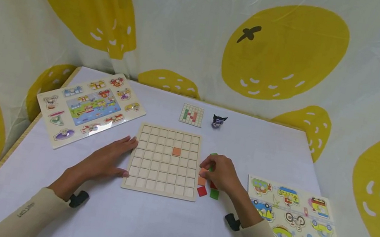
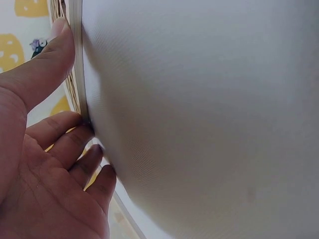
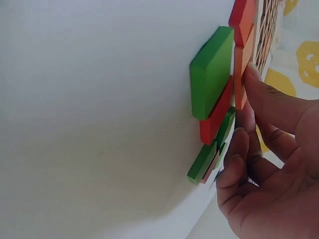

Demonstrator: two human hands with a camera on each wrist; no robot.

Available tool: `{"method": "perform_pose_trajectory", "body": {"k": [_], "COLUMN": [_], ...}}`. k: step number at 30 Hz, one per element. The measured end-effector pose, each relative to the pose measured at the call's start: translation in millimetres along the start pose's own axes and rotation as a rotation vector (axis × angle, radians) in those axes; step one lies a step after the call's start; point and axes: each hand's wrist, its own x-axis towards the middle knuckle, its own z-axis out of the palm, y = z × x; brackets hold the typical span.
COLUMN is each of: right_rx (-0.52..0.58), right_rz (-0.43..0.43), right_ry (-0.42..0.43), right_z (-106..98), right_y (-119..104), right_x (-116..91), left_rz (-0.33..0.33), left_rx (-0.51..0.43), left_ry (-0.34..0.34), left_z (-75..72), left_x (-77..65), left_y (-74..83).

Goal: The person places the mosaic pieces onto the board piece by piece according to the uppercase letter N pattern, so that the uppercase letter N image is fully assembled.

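Note:
A wooden grid board (image 1: 158, 192) lies flat on the white table, one orange tile (image 1: 177, 151) in an upper square. My left hand (image 1: 107, 162) rests at the board's left edge, fingers spread and thumb apart; in the left wrist view its fingertips and thumb lie along the board's side. To the right of the board, my right hand (image 1: 220, 173) is over a small group of tiles. Its thumb and curled fingers pinch an orange tile (image 3: 239, 74). Beside that tile lie a green tile (image 3: 213, 74) and red tiles, one red tile (image 1: 202, 191) nearer me. The hand partly hides the group.
Behind the board lie a small pattern card (image 1: 192, 115) and a dark little figurine (image 1: 218, 121). A knobbed picture puzzle (image 1: 62, 93) sits at the back left, and a vehicle puzzle (image 1: 291, 236) at the right, partly under my right sleeve. A lemon-print curtain (image 1: 188, 17) hangs behind the table.

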Motion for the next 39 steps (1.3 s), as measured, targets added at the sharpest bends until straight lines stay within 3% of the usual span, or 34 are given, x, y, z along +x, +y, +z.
{"method": "perform_pose_trajectory", "body": {"k": [7,15,27,39], "right_rx": [-0.01,0.082,0.157,0.201], "right_rz": [0.004,0.006,0.008,-0.015], "right_ry": [0.03,0.09,0.135,0.108], "right_z": [-5.4,-6.2,15.8,33.9], "right_y": [-0.3,-10.0,-34.2,-54.2], "right_x": [-1.1,-1.7,5.8,19.1], "left_rz": [0.002,0.004,-0.012,-0.013], "left_rx": [0.007,0.0,-0.008,-0.014], "left_ry": [-0.004,0.007,-0.002,0.0], "left_z": [-0.1,-0.5,-1.2,0.4], "left_x": [1.6,0.8,-1.0,-0.4], "left_y": [0.1,1.6,2.2,0.8]}}
